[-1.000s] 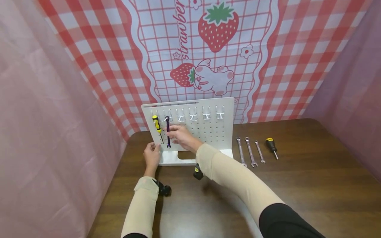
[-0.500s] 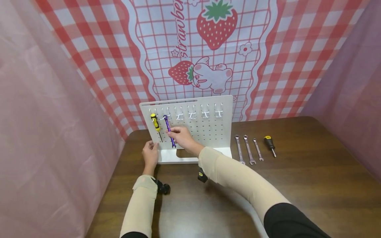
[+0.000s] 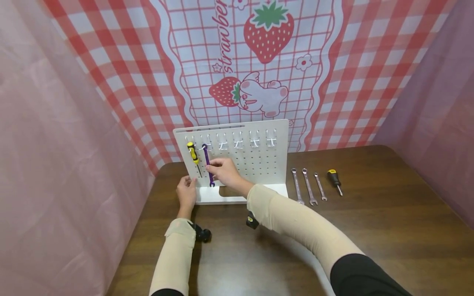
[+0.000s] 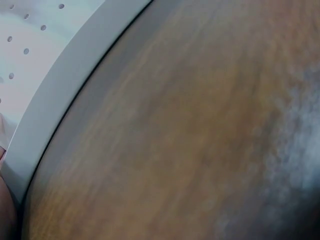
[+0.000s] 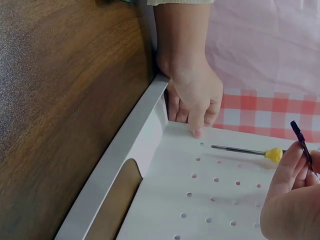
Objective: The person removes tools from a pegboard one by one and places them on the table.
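Note:
My right hand (image 3: 227, 172) pinches a purple combination wrench (image 3: 207, 159) partway down its shaft. The wrench's ring end overlaps the second hook from the left on a white pegboard stand (image 3: 259, 164), and its open end points down. My left hand (image 3: 186, 193) grips the stand's lower left edge; in the right wrist view its thumb (image 5: 198, 131) presses the front face while the fingers go behind. A yellow-and-black screwdriver (image 3: 193, 153) hangs on the leftmost hook, tip down, just left of the wrench.
Several more white hooks (image 3: 255, 142) run along the board's top row. Right of the stand, three silver wrenches (image 3: 309, 187) and a black-and-yellow screwdriver (image 3: 334, 178) lie on the wooden table (image 3: 370, 230). A red checked cloth (image 3: 129, 82) hangs behind.
The wrench's lower end swung right, then partly back left, while its ring end stayed by the hook. My right hand shifted slightly with it. My left hand keeps its grip on the stand.

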The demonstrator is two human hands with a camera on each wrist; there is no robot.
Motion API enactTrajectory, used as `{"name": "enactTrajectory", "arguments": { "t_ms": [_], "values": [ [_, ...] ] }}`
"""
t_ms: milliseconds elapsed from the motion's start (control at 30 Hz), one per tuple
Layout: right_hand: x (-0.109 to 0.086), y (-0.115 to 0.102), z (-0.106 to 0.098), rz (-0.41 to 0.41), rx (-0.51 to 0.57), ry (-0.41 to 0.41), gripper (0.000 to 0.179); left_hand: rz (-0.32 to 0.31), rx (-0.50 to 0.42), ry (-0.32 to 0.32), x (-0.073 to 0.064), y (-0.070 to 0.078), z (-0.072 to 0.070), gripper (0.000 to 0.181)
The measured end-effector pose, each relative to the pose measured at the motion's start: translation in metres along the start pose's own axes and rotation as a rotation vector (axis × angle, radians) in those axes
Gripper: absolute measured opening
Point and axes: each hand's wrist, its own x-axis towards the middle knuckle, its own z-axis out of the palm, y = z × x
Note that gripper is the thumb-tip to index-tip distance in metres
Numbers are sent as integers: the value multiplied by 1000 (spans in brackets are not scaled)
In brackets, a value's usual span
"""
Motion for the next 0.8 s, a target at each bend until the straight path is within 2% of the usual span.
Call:
{"name": "enactTrajectory", "arguments": {
  "t_ms": [300, 800],
  "values": [
    [-3, 1, 0, -19, -29, 1, 19, -9, 7, -1, -2, 2, 3, 29],
    [-9, -1, 5, -73, -50, -60, 19, 11, -2, 15, -1, 1, 2, 28]
  ]
}}
